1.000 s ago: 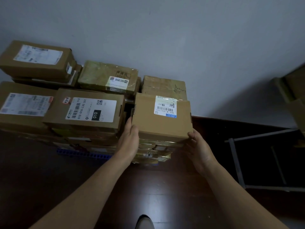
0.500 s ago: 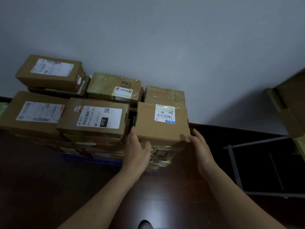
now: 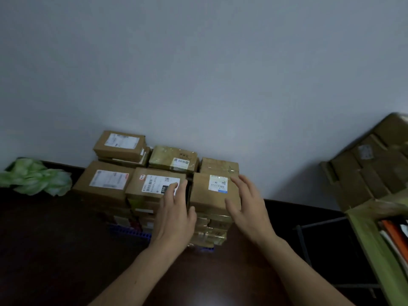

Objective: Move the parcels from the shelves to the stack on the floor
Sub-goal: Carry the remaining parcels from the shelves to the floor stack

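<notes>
A stack of brown cardboard parcels (image 3: 106,184) stands on the dark floor against the grey wall. At its right front corner, on top, lies a small parcel with a white barcode label (image 3: 207,195). My left hand (image 3: 175,212) hovers in front of the stack, fingers straight and spread, over the parcel marked 010 (image 3: 152,184). Just right of the small parcel, my right hand (image 3: 248,206) is open with fingers spread. Neither hand holds anything. More parcels (image 3: 373,168) sit on the shelf at the right edge.
A blue plastic pallet (image 3: 130,233) shows under the stack. A green plastic bag (image 3: 37,177) lies on the floor at the left by the wall. A green shelf frame (image 3: 373,246) with books stands at the right, with dark metal rails (image 3: 302,241) beside it.
Both hands have let go of the small labelled parcel, which now rests on the stack, and have drawn back from it. The camera has risen and pulled away.
</notes>
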